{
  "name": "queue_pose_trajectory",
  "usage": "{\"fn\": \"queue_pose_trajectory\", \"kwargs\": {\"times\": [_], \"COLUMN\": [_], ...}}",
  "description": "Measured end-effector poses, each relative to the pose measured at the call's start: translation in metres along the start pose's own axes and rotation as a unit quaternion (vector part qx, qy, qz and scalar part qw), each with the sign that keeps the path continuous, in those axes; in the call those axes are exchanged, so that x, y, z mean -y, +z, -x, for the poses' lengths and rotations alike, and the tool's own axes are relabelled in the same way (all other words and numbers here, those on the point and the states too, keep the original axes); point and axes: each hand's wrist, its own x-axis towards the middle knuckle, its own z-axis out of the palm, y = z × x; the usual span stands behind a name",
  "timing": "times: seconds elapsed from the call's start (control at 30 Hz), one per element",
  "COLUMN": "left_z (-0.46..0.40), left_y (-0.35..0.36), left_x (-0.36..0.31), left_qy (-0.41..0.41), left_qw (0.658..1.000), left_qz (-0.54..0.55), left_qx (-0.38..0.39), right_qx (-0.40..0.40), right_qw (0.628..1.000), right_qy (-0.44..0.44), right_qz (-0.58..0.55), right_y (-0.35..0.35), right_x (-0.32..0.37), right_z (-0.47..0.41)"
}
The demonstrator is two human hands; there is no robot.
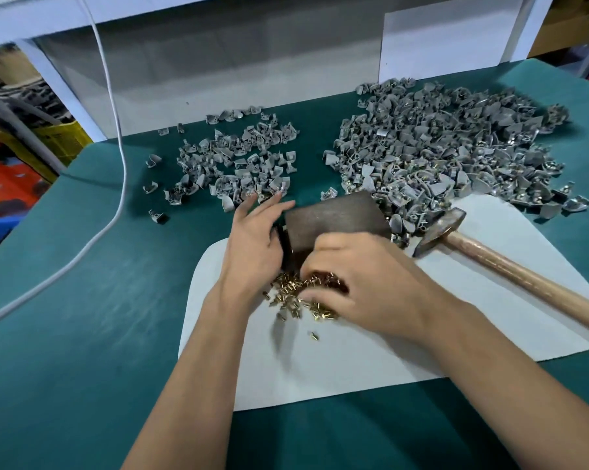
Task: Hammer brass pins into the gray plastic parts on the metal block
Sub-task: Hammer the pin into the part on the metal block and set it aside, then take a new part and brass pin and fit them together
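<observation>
1. Block sits mid-sheet; pins heaped at its 6 o'clock.
2. Right hand curls into pins; whether it pinches one, cannot tell.
3. Left hand relaxed, fingers straight, against block's 9 o'clock side.
4. Parts piled at 12; hammer at 3.

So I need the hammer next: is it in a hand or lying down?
Lying down: the hammer rests on the white sheet, neither hand touching it.

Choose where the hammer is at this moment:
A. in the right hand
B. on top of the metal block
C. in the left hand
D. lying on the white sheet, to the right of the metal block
D: the hammer lies unheld on the white sheet, right of the metal block, while the right hand reaches into the brass pins.
</observation>
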Motion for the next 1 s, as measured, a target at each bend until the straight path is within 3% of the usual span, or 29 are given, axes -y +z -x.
{"fn": "queue_pose_trajectory", "kwargs": {"times": [0.1,0.37,0.57,1.0], "left_z": [0.001,-0.006,-0.034,-0.07], "left_y": [-0.002,-0.001,-0.004,0.006], "left_x": [0.001,0.001,0.008,-0.001], "left_qy": [-0.01,-0.015,-0.027,-0.048], "left_qw": [0.999,0.995,0.99,0.993], "left_qz": [-0.006,-0.037,-0.112,-0.102], "left_qx": [-0.046,-0.089,-0.076,-0.047], "right_qx": [0.059,0.044,0.037,-0.178], "right_qw": [0.997,0.998,0.999,0.978], "right_qy": [-0.022,-0.02,-0.01,-0.021], "right_qz": [0.045,0.045,0.025,-0.106], "right_y": [0.008,0.009,0.008,0.012], "right_x": [0.007,0.009,0.01,-0.005], "right_z": [-0.002,-0.005,-0.003,-0.003]}}
